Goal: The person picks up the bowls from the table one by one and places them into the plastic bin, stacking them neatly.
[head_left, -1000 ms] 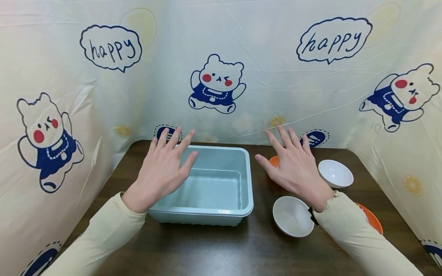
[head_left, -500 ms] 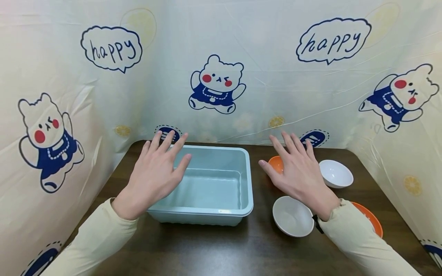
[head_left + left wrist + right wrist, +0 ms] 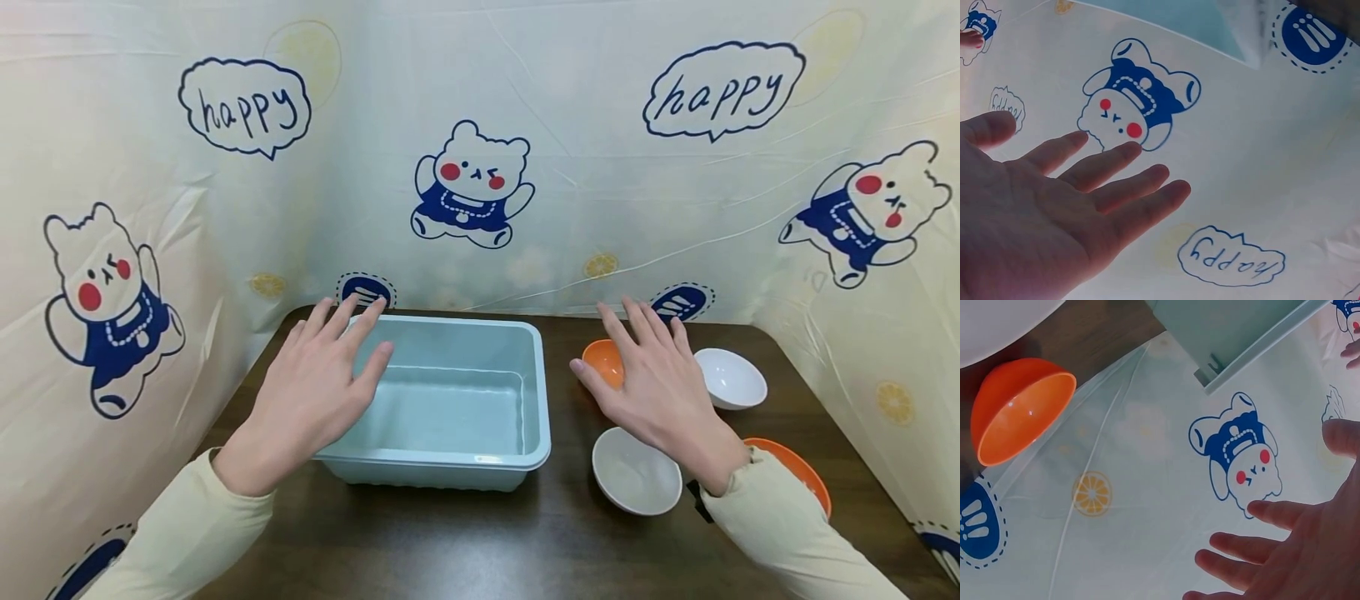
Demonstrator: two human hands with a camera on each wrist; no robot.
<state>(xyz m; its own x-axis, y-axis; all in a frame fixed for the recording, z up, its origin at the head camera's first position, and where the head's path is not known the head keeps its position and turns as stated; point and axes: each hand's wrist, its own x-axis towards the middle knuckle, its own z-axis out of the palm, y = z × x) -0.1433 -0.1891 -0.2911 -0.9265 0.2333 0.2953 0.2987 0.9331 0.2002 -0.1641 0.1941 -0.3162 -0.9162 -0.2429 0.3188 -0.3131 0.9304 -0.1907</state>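
Note:
My left hand (image 3: 311, 387) hovers over the left side of a light blue plastic basin (image 3: 450, 408), fingers spread and nothing held. Its bare palm and straight fingers (image 3: 1129, 219) show in the left wrist view. My right hand (image 3: 663, 383), likewise spread and holding nothing, is above several bowls. Partly behind it is an orange bowl (image 3: 602, 360), seen tilted in the right wrist view. A greyish-white bowl (image 3: 636, 472) lies just below the hand, and a white bowl (image 3: 729, 379) to its right. An orange dish (image 3: 795, 471) is partly hidden by the right sleeve.
The dark wooden table (image 3: 480, 542) carries the basin at centre-left and the bowls on the right. A pale printed cloth (image 3: 585, 192) with bears and "happy" bubbles surrounds it at the back and both sides.
My left hand has drawn left and toward me. The right hand has shifted slightly right and nearer, showing more of the orange bowl. Basin and bowls have stayed in place.

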